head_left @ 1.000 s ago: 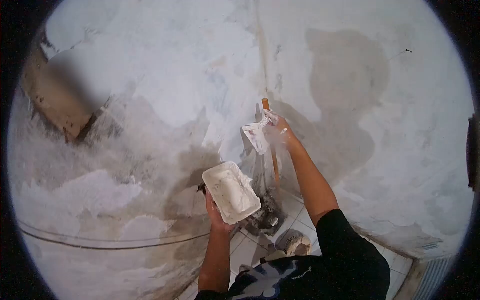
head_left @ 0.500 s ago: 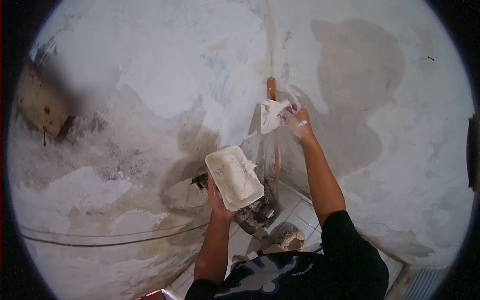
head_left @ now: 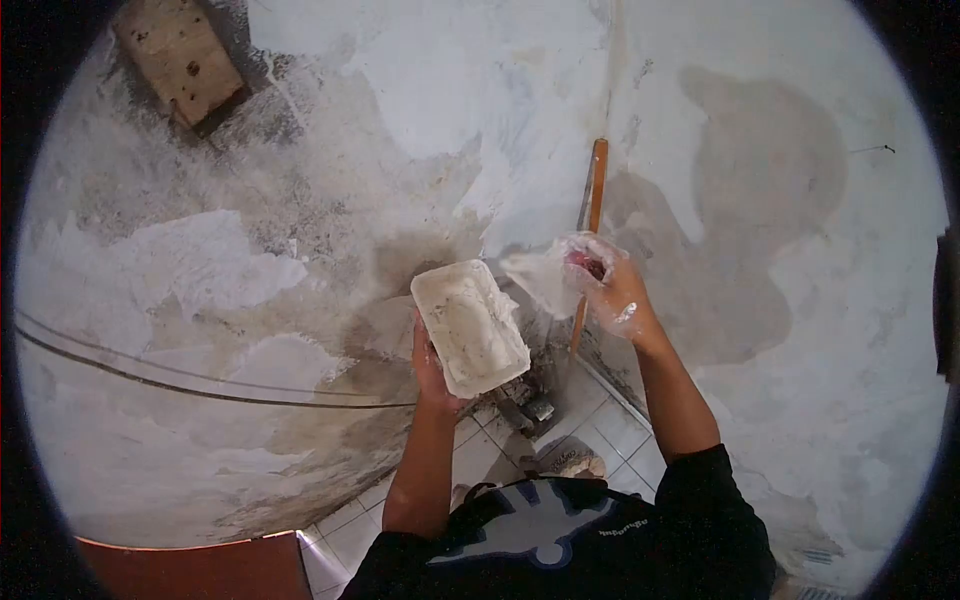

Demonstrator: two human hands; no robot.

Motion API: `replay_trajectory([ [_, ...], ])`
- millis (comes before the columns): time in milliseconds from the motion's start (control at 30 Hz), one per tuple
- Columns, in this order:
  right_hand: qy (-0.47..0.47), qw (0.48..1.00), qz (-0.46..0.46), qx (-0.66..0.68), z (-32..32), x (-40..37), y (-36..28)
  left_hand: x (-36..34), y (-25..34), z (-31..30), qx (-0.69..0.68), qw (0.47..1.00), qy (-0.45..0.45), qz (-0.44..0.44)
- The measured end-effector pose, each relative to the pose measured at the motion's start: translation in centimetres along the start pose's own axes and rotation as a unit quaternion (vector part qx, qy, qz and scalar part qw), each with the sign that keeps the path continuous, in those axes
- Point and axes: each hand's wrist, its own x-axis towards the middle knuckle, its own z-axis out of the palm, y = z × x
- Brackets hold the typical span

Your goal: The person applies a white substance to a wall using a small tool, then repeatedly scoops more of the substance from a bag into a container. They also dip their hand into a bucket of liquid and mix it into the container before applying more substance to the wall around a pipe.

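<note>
My left hand [head_left: 430, 368] grips a white rectangular plastic tub [head_left: 424, 300] from its left side and underneath. White putty [head_left: 480, 320] coats the inside of the tub and is heaped along its right rim. To the right, my right hand [head_left: 613, 290] is closed on a flat putty scraper [head_left: 542, 279], whose blade is smeared white and blurred. The scraper points left toward the tub, a little above its right rim and apart from it. White putty sticks to the right fingers and wrist. The fingertips behind the left side of the tub are hidden.
A wooden stick [head_left: 597, 190] leans in the corner behind my right hand. Patchy, partly puttied walls [head_left: 250, 330] meet there. A dark cable [head_left: 200, 394] runs along the left wall, below a wooden block [head_left: 185, 60]. Rubble [head_left: 540, 408] lies on the white floor tiles [head_left: 618, 428].
My right hand has moved down from the corner with the scraper, closer to the tub. The tub stays in my left hand, slightly higher in view. The camera view has shifted left and down.
</note>
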Motion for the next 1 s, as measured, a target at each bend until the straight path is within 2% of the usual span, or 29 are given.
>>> replay_trajectory([
  [67, -0.067, 0.984, -0.104, -0.125, -0.2, 0.3, -1.5, -0.3, 0.6, -0.4, 0.072, 0.997, -0.021, -0.036],
  [100, -0.069, 0.985, -0.104, -0.122, 0.1, 0.5, -1.9, -0.6, 0.7, -0.4, 0.073, 0.997, -0.018, -0.035],
  [167, -0.088, 0.945, -0.194, -0.248, 1.2, 1.5, -2.6, -1.0, 1.0, 0.0, 0.068, 0.994, 0.009, -0.086],
  [200, -0.086, 0.947, -0.192, -0.244, 1.8, 1.8, -3.1, -1.1, 1.0, -0.2, 0.072, 0.993, 0.011, -0.088],
  [267, -0.167, 0.924, -0.185, -0.288, 2.9, 2.6, -4.2, -0.9, 1.0, -1.0, 0.088, 0.992, 0.018, -0.093],
  [400, -0.213, 0.909, -0.184, -0.307, 4.7, 2.7, -4.6, -1.5, 1.3, -0.3, 0.094, 0.990, 0.030, -0.105],
  [467, -0.262, 0.882, -0.191, -0.343, 5.3, 2.7, -4.7, -1.5, 1.2, -0.5, 0.108, 0.989, 0.027, -0.095],
  [567, -0.257, 0.866, -0.162, -0.397, 5.8, 2.4, -4.0, -1.7, 0.6, -0.5, 0.073, 0.993, 0.032, -0.089],
  [700, -0.246, 0.878, -0.216, -0.349, 6.3, 1.3, -2.0, -1.3, 0.2, -2.1, 0.018, 0.996, -0.015, -0.083],
  [767, -0.313, 0.882, -0.146, -0.320, 6.9, 0.2, -1.3, -1.0, 0.1, -3.0, 0.022, 0.999, 0.019, -0.034],
  [800, -0.314, 0.882, -0.147, -0.321, 7.2, 0.0, 0.1, -1.2, 0.2, -3.0, 0.021, 0.999, 0.019, -0.033],
  [867, -0.259, 0.912, -0.221, -0.230, 7.6, -0.3, 2.9, -1.5, 0.6, -2.9, 0.026, 1.000, 0.002, -0.012],
  [900, -0.258, 0.912, -0.223, -0.230, 7.0, -0.7, 1.7, -1.7, 0.7, -2.7, 0.027, 1.000, 0.001, -0.011],
  [933, -0.253, 0.958, -0.073, -0.112, 6.1, -1.4, -0.6, -2.0, 0.8, -2.4, 0.007, 1.000, 0.007, -0.003],
  [967, -0.239, 0.968, 0.080, 0.010, 5.6, -1.9, -1.9, -2.3, 0.9, -2.2, -0.013, 1.000, 0.014, 0.004],
  [1000, -0.238, 0.968, 0.079, 0.011, 5.7, -2.0, -1.0, -2.4, 1.0, -2.4, -0.011, 1.000, 0.013, 0.005],
])
